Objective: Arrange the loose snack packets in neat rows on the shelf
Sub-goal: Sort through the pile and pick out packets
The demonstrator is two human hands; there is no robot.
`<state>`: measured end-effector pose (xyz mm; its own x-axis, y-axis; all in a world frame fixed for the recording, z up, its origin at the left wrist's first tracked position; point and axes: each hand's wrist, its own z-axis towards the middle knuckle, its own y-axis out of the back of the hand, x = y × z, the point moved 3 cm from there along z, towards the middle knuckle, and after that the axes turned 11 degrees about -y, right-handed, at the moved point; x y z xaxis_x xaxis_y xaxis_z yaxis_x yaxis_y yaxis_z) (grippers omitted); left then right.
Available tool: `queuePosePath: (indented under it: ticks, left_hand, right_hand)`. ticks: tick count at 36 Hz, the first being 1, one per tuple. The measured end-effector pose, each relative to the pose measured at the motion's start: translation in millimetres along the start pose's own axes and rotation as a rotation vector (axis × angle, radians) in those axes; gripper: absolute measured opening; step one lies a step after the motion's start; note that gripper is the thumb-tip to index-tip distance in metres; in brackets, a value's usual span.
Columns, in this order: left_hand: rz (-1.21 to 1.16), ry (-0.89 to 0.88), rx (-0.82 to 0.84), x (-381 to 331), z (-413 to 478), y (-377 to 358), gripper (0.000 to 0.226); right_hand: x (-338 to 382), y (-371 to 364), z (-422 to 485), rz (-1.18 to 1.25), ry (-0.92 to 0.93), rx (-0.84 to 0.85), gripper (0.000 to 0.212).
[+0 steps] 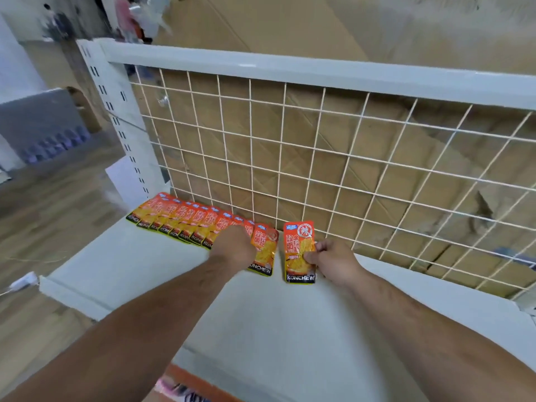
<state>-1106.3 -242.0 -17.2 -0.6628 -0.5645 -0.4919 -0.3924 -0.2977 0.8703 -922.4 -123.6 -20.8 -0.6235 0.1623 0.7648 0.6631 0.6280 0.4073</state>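
Flattened cardboard (261,24) — wooden floor (43,227)

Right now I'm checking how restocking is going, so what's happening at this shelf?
A person is lining up orange snack packets along the back of a white shelf, against the wire grid. The left hand rests on the right end of the overlapping row of packets, its fingers hidden. The right hand pinches a separate packet by its right edge; it sits just right of the row, with a gap between.
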Motion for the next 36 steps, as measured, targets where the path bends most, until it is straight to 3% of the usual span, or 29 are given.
queuePosePath:
  ticks: [9, 13, 16, 23, 28, 36]
  left_hand:
    - [0.181, -0.161, 0.049, 9.1, 29.4, -0.5, 0.015]
    - [0.165, -0.219, 0.088, 12.3, 35.8, -1.9, 0.007]
    - [0.152, -0.245, 0.125, 12.1, 38.0, -0.7, 0.021]
    - [0.082, -0.305, 0.153, 16.5, 41.1, 1.3, 0.011]
    - [0.077, -0.336, 0.174, 18.6, 40.5, 7.5, 0.017]
    - [0.238, -0.563, -0.045, 24.6, 42.6, 25.6, 0.033]
  right_hand:
    - [7.2, -16.1, 6.9, 0.074, -0.054, -0.096, 0.027]
    - [7.3, -23.3, 6.0, 0.048, -0.072, -0.123, 0.027]
    - [6.4, -26.0, 3.7, 0.06, -0.099, -0.123, 0.024]
    - [3.0, -32.1, -2.9, 0.09, -0.139, -0.118, 0.01]
    - [6.2, -40.9, -4.9, 0.082, -0.173, -0.11, 0.011]
    - [15.8, -56.2, 6.3, 0.077, -0.223, -0.1, 0.011]
